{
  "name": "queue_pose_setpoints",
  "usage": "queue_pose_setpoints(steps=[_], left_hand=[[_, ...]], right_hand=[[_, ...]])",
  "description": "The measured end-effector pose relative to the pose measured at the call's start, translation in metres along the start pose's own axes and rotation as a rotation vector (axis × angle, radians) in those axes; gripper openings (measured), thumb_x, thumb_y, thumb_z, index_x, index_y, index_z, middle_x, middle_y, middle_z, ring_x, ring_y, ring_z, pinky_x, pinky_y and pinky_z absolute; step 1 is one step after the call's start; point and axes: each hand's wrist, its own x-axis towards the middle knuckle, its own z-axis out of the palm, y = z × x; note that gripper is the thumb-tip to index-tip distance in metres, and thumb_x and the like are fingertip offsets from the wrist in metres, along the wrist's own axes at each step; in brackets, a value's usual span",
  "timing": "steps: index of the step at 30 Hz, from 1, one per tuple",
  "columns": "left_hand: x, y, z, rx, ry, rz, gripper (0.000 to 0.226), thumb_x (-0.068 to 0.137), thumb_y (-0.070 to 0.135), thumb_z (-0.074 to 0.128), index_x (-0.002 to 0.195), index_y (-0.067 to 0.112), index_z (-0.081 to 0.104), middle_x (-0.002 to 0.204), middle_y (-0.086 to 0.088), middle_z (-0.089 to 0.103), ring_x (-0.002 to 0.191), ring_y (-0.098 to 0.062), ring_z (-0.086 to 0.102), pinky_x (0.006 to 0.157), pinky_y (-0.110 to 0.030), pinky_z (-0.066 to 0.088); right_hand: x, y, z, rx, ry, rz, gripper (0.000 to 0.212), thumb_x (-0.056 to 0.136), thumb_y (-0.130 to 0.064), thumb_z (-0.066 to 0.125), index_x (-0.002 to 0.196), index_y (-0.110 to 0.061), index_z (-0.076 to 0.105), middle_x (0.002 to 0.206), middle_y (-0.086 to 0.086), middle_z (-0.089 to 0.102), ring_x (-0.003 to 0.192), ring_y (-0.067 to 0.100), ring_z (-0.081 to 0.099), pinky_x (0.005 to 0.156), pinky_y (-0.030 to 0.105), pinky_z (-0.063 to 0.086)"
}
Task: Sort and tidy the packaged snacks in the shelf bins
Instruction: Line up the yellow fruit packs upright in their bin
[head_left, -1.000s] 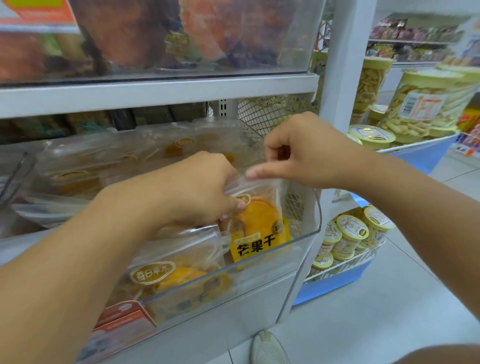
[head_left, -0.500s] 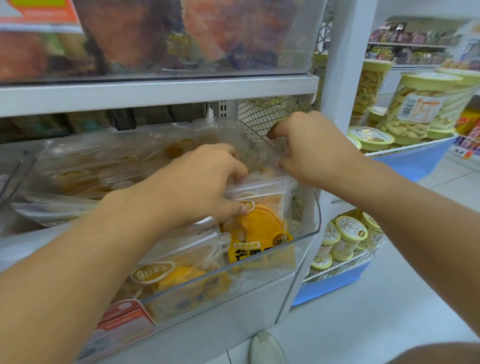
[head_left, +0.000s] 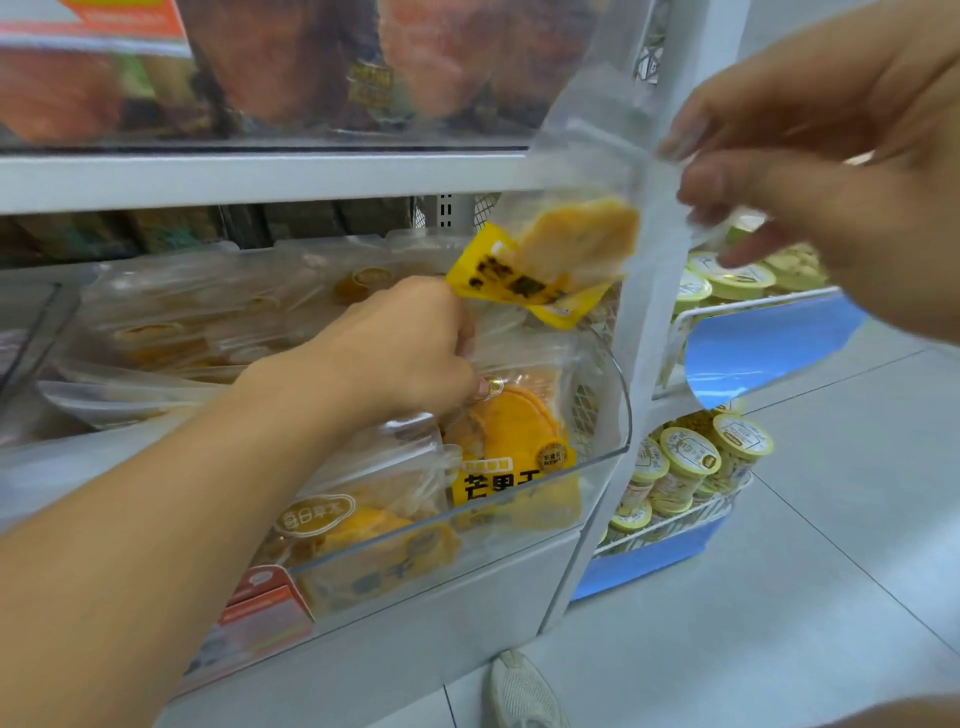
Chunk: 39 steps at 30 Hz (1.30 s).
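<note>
My right hand (head_left: 826, 156) pinches the top edge of a clear dried-mango packet (head_left: 566, 249) with a yellow label, lifted above the bin and tilted. My left hand (head_left: 405, 353) is inside the clear plastic shelf bin (head_left: 608, 452), fingers curled round the top of an upright mango packet (head_left: 514, 447) at the bin's right end. More of the same packets (head_left: 353, 525) lie stacked and slumped to the left in the bin.
A shelf board (head_left: 260, 176) with another clear bin of reddish snack bags (head_left: 291, 62) sits directly above. A white upright post (head_left: 644, 291) stands right of the bin. Beyond it, blue racks hold lidded snack cups (head_left: 691, 462). My shoe (head_left: 519, 691) shows on the tiled floor.
My right hand has pulled one mango packet up and out of the bin toward the upper right. My left hand stays on the upright packet in the bin.
</note>
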Motion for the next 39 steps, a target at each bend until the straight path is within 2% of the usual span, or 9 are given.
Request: queue_pose_setpoints(steps=[3, 7, 11, 14, 20, 24, 29, 34, 39], left_hand=[[0.000, -0.001, -0.002, -0.077, -0.018, -0.044, 0.049, 0.069, 0.045, 0.085, 0.059, 0.009, 0.054, 0.086, -0.015, 0.065, 0.077, -0.031, 0.061, 0.070, -0.044, 0.055], [-0.003, -0.001, -0.004, -0.170, -0.033, -0.099, 0.051, 0.071, 0.037, 0.088, 0.048, 0.013, 0.048, 0.050, 0.003, 0.044, 0.047, -0.013, 0.038, 0.051, -0.027, 0.036], [-0.003, -0.002, -0.006, -0.156, -0.036, -0.084, 0.030, 0.075, 0.021, 0.083, 0.056, 0.013, 0.063, 0.054, 0.002, 0.054, 0.048, -0.010, 0.043, 0.047, -0.023, 0.039], [-0.005, -0.001, -0.008, -0.174, -0.062, -0.061, 0.036, 0.073, 0.028, 0.086, 0.053, 0.013, 0.061, 0.045, 0.009, 0.048, 0.044, -0.007, 0.043, 0.042, -0.016, 0.037], [-0.010, 0.002, -0.015, -0.065, -0.062, 0.048, 0.035, 0.069, 0.054, 0.078, 0.061, 0.021, 0.070, 0.100, -0.009, 0.073, 0.096, -0.025, 0.067, 0.085, -0.043, 0.053], [-0.017, 0.009, -0.020, -0.027, -0.054, 0.100, 0.036, 0.060, 0.065, 0.068, 0.071, 0.031, 0.071, 0.119, 0.012, 0.061, 0.097, -0.005, 0.056, 0.086, -0.024, 0.045], [-0.025, 0.013, -0.025, -0.094, -0.120, 0.195, 0.038, 0.054, 0.075, 0.064, 0.077, 0.046, 0.069, 0.105, 0.017, 0.057, 0.100, -0.002, 0.056, 0.095, -0.033, 0.045], [-0.032, 0.002, -0.053, -0.344, -0.389, 0.109, 0.045, 0.063, 0.072, 0.072, 0.096, 0.041, 0.076, 0.098, 0.014, 0.076, 0.096, -0.004, 0.070, 0.098, -0.037, 0.050], [-0.028, -0.002, -0.043, -0.018, -0.165, 0.055, 0.028, 0.068, 0.054, 0.081, 0.091, 0.039, 0.074, 0.082, 0.024, 0.069, 0.083, 0.003, 0.064, 0.078, -0.023, 0.049]], right_hand=[[0.001, 0.011, 0.001, 0.073, 0.084, -0.057, 0.031, 0.092, -0.016, 0.057, 0.092, -0.046, 0.064, 0.083, -0.002, 0.065, 0.078, 0.019, 0.068, 0.060, 0.032, 0.062], [0.007, 0.021, 0.005, 0.095, 0.114, -0.083, 0.035, 0.094, -0.011, 0.056, 0.093, -0.045, 0.064, 0.082, 0.006, 0.061, 0.076, 0.020, 0.065, 0.061, 0.032, 0.062], [0.006, 0.026, 0.020, 0.046, 0.047, -0.121, 0.027, 0.093, -0.003, 0.064, 0.095, -0.028, 0.073, 0.077, 0.001, 0.065, 0.069, 0.020, 0.070, 0.062, 0.033, 0.062], [0.000, 0.025, 0.034, -0.065, -0.102, -0.123, 0.020, 0.090, -0.007, 0.069, 0.096, -0.025, 0.076, 0.075, -0.010, 0.071, 0.063, 0.004, 0.071, 0.065, 0.015, 0.057], [-0.001, 0.026, 0.074, -0.364, -0.486, -0.083, 0.013, 0.087, -0.019, 0.071, 0.093, -0.028, 0.078, 0.081, -0.010, 0.073, 0.080, 0.009, 0.066, 0.077, 0.030, 0.052], [0.006, 0.021, 0.058, -0.467, -0.544, -0.096, 0.007, 0.081, -0.037, 0.072, 0.087, -0.034, 0.074, 0.092, -0.013, 0.063, 0.086, 0.005, 0.058, 0.077, 0.031, 0.050], [0.007, 0.013, 0.084, -0.240, -0.613, -0.050, 0.060, 0.070, -0.071, 0.069, 0.111, -0.031, 0.050, 0.107, -0.010, 0.050, 0.098, 0.007, 0.051, 0.085, 0.025, 0.044], [0.013, 0.020, 0.087, -0.368, -0.958, 0.051, 0.051, 0.086, -0.058, 0.063, 0.129, -0.037, 0.045, 0.118, -0.011, 0.042, 0.107, 0.014, 0.052, 0.091, 0.032, 0.044], [0.015, 0.021, 0.083, -0.473, -0.995, 0.057, 0.067, 0.081, -0.050, 0.075, 0.141, -0.041, 0.045, 0.127, -0.012, 0.054, 0.120, 0.018, 0.052, 0.100, 0.037, 0.045]])
